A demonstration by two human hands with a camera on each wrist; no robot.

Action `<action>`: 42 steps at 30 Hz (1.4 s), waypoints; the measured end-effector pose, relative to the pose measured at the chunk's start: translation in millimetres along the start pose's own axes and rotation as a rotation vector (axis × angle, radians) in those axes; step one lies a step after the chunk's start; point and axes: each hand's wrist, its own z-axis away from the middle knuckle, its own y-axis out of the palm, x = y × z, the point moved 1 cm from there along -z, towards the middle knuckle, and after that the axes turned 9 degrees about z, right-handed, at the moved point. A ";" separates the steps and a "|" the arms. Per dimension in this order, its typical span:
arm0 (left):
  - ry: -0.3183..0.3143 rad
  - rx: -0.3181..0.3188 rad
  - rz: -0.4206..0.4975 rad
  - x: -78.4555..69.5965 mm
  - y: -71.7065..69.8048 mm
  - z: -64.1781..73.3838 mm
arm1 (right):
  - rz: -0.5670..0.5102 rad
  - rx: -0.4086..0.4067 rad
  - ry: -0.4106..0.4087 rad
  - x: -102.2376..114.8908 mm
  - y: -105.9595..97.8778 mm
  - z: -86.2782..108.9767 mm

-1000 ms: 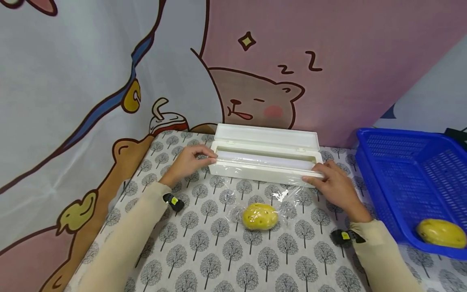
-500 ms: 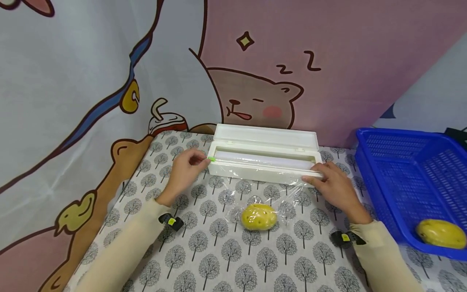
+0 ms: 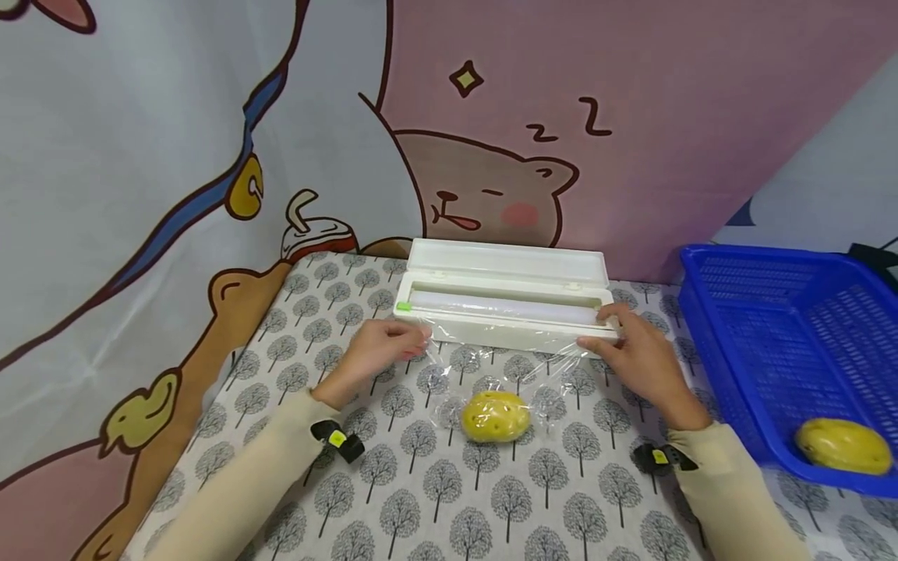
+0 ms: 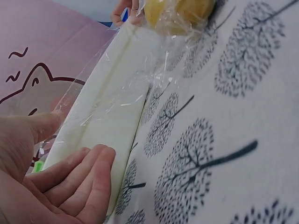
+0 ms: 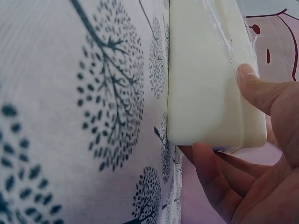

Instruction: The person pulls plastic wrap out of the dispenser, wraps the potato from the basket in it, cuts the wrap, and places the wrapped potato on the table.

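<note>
An opened white cling film box (image 3: pixel 491 335) stands at the back of the table, its lid tipped back and a roll (image 3: pixel 501 306) inside. Clear film (image 3: pixel 484 370) runs from its front edge to a yellow, pitted, potato-like oval (image 3: pixel 496 417), which it covers. My left hand (image 3: pixel 382 351) is at the box's front left corner; in the left wrist view its thumb (image 4: pixel 44 126) is at the film's edge, apart from the fingers. My right hand (image 3: pixel 634 351) grips the box's right end, thumb on the front and fingers around the end.
A blue plastic basket (image 3: pixel 730 389) stands at the right with another yellow oval (image 3: pixel 844 446) in it. A green slider (image 3: pixel 403 307) sits at the box's left end. Behind the table hangs a printed cloth (image 3: pixel 631 179).
My left hand has left the box's left end, where the green slider now shows, and come forward and right to the film's edge. The right hand keeps its grip on the box.
</note>
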 end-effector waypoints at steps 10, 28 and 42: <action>-0.017 -0.020 0.143 0.3 7.7 -2.9 | -0.026 0.023 0.256 6.1 -1.8 5.9; 0.028 -0.008 0.238 3.6 12.7 -6.5 | -0.478 0.291 0.387 4.2 1.0 13.8; 0.018 -0.048 0.222 1.3 8.1 1.3 | -0.732 0.274 0.431 3.4 -0.6 22.1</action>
